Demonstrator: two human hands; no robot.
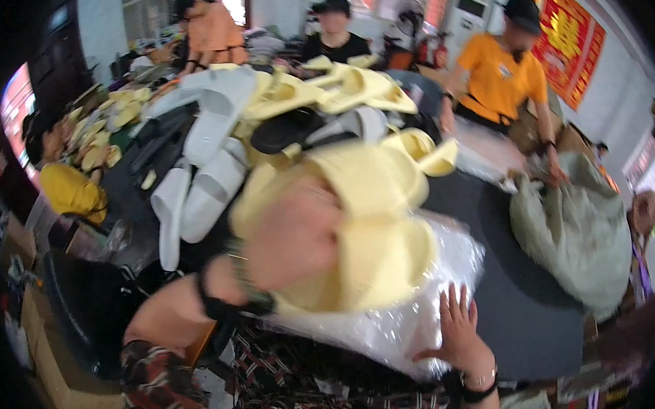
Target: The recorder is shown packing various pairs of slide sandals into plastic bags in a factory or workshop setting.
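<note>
A pair of pale yellow slide slippers [387,253] is held up in front of me, blurred by motion. My left hand [295,233] is closed on them, its fingers mostly hidden among the straps. Below the slippers lies a stack of clear plastic bags [373,344] at the near table edge. My right hand [459,330] rests on the bags' right side, fingers spread and holding nothing. Just beyond the held pair, grey slippers [210,193] and more yellow slippers [358,86] are heaped up, with a black slipper [287,130] among them.
The dark table [504,269] runs along my right. A green-grey sack [573,227] bulges at its right edge, where a person in orange [503,77] stands holding it. Other people work around the far and left sides. A black chair [86,309] and cardboard boxes [72,377] are at my left.
</note>
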